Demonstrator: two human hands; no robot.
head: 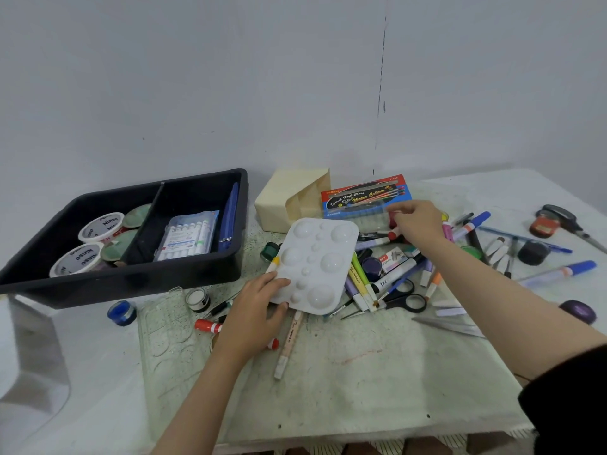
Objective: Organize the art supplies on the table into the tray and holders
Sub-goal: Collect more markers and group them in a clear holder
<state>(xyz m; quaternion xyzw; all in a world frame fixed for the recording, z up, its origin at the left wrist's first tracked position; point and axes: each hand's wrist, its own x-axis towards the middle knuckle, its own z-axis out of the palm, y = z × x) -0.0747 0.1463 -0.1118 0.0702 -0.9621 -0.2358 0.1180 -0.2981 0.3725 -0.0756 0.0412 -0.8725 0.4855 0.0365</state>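
Note:
A white paint palette lies upside down over a heap of markers and pens. My left hand grips its near left corner, thumb on top. My right hand reaches over the heap and pinches the right end of a clear watercolour box with a red and blue label. A black divided tray stands at the left, holding white tubs, a marker pack and a blue pouch. A cream holder lies on its side behind the palette.
Markers, pens, black scissors and small paint pots are scattered across the mat. More markers, a dark jar and another pair of scissors lie at the right. A clear stencil ruler rests near the front left.

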